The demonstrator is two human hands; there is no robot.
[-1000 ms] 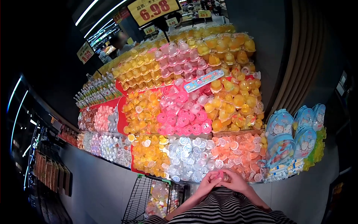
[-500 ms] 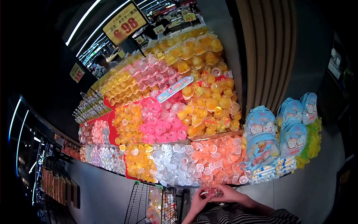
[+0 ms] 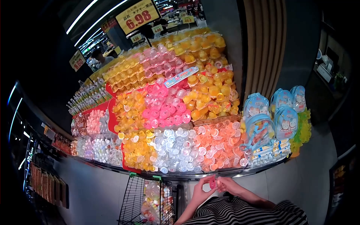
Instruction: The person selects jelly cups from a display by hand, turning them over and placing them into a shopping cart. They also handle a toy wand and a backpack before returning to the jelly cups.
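Close to my body, a small pink jelly cup (image 3: 213, 182) is pinched in the fingers of my left hand (image 3: 202, 189). My right hand (image 3: 226, 185) has its fingers closed against the cup's right side; its fingertips are partly hidden. Both hands are in front of the display's front edge. Behind them lie heaps of orange-pink jelly cups (image 3: 217, 146), clear jelly cups (image 3: 175, 150) and yellow jelly cups (image 3: 138, 153). Brighter pink jelly cups (image 3: 167, 110) are piled higher up.
A wire shopping cart (image 3: 129, 197) with packaged goods stands left of my hands. Blue cat-print backpacks (image 3: 287, 122) sit at the display's right end. A price sign (image 3: 137, 17) rises above the stacks. A person (image 3: 100, 57) is behind the display at left.
My view has shifted, and the display appears slightly higher. The jelly cup has been turned between my hands, now showing its pink side upright. My hands are a little farther apart.
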